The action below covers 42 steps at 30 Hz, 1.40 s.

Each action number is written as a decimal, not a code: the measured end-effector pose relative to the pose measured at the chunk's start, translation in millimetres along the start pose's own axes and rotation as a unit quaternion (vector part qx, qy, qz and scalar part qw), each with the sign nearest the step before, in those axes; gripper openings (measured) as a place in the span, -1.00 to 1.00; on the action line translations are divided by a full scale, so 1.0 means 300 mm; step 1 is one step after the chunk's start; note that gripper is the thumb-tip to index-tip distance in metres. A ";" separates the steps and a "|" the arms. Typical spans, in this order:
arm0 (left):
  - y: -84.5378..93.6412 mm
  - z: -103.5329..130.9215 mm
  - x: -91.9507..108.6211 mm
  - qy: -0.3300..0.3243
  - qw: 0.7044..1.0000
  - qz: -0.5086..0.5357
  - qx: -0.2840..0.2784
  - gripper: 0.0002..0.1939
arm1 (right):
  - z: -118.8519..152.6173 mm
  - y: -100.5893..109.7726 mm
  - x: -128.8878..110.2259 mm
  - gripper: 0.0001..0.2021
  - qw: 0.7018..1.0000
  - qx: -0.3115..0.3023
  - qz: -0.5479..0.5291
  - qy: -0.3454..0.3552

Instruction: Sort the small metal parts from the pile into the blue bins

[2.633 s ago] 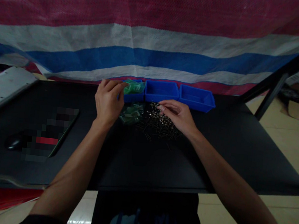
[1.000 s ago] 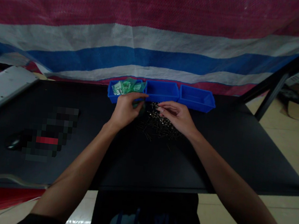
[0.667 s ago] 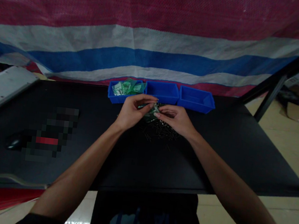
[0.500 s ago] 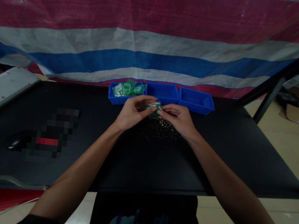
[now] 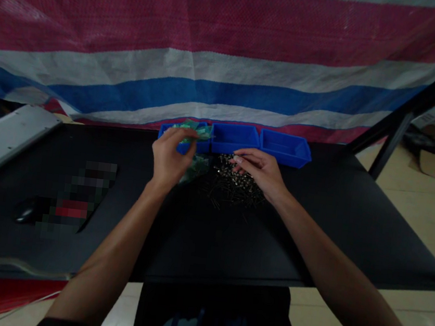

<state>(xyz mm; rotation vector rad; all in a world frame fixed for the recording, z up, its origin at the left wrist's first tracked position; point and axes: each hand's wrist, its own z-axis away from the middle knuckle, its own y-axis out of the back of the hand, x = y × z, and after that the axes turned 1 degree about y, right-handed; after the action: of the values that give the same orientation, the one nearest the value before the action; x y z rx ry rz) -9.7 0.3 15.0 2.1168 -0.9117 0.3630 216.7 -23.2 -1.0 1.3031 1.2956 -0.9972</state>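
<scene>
My left hand (image 5: 171, 157) is at the front of the left blue bin (image 5: 203, 146), its fingers over the green plastic packets (image 5: 193, 128) inside. Its fingertips are together, but what they grip is too small to make out. Another green packet (image 5: 198, 167) lies on the black table just right of that hand. Over the pile of small screws (image 5: 238, 186) hovers my right hand (image 5: 259, 170), thumb and index finger pinched; anything between them is too small to tell.
Two more blue bins, the middle one (image 5: 234, 146) and the right one (image 5: 284, 159), stand along the striped sheet. A black mouse (image 5: 25, 211) and a pale metal panel (image 5: 11, 139) are at left.
My hands have parted. The left has moved left to the packet bin, while the right stays over the screws. The packet between them has gone from there, and one now shows beside my left hand.
</scene>
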 end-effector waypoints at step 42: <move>0.004 0.010 -0.011 0.014 0.972 -0.220 -0.076 -0.78 | -0.004 0.002 0.015 -0.79 0.999 -0.024 -0.006 -0.024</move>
<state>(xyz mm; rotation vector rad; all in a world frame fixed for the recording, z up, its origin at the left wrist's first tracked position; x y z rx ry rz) -13.1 -1.0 12.1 2.0917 -0.4170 0.0912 217.6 -21.2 -5.2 1.2286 1.2850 -0.9943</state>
